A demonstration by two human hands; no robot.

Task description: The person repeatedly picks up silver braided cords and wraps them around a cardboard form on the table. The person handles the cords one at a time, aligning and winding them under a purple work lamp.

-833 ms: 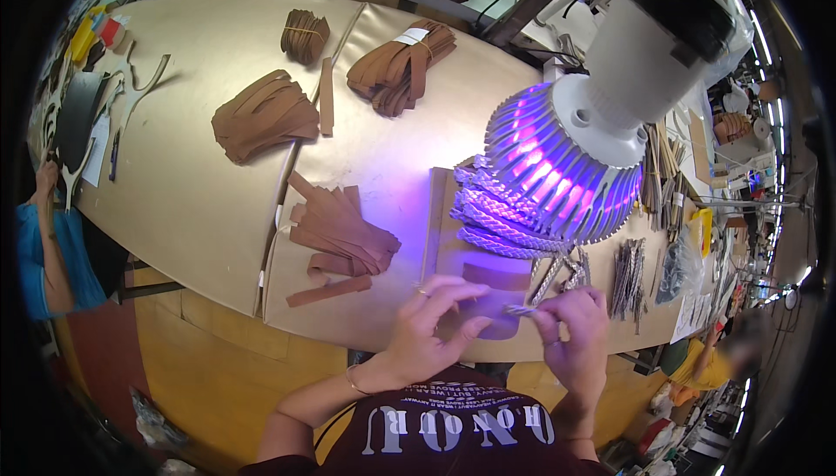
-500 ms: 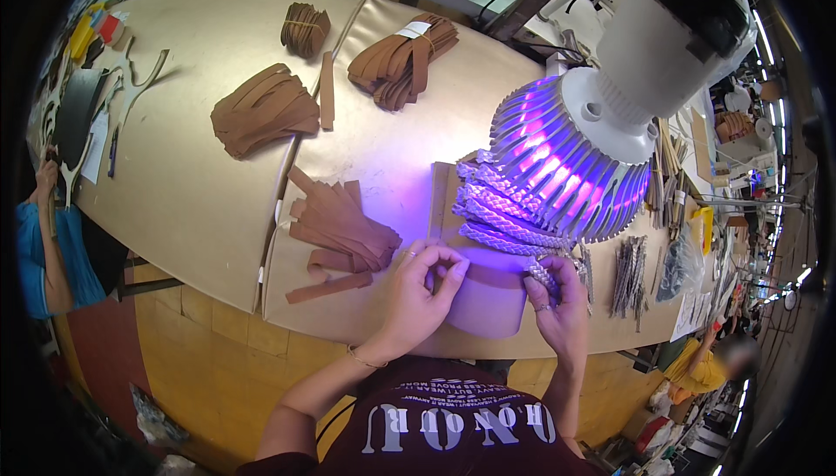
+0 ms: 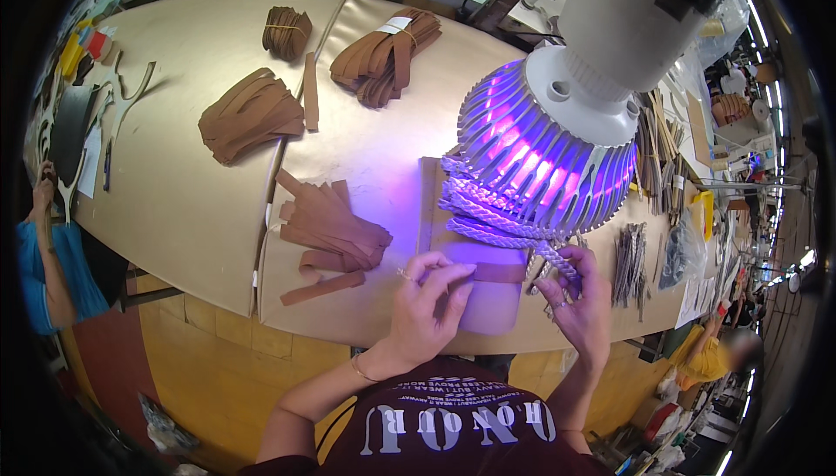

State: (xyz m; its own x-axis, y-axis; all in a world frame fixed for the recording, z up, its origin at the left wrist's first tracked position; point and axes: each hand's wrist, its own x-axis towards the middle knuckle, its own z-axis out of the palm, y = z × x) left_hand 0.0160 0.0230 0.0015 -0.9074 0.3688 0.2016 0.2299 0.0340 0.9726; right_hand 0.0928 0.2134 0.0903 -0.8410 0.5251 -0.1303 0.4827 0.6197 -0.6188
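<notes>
Under a large lamp head glowing violet (image 3: 544, 154), several braided cords (image 3: 492, 225) lie stacked on a board. One braided cord end (image 3: 550, 256) reaches toward me, and my right hand (image 3: 582, 306) is closed around it with thumb and fingers. A flat brown strip (image 3: 501, 273) lies across a smooth, pale block (image 3: 489, 309) in front of the cords. My left hand (image 3: 427, 309) is at the strip's left end, index fingertip at or touching it, thumb apart below. Whether the fingertip presses on the strip I cannot tell.
Loose brown strips (image 3: 335, 232) fan out left of my left hand. Bundled brown strips (image 3: 252, 114) lie farther back on the gold-covered table (image 3: 183, 206). Thin braided pieces (image 3: 630, 263) lie at the right. Another person's arm (image 3: 54, 258) shows at the far left.
My left thumb and index finger have parted from a pinch. The cord end in my right hand now stretches farther right. The whole view has shifted slightly.
</notes>
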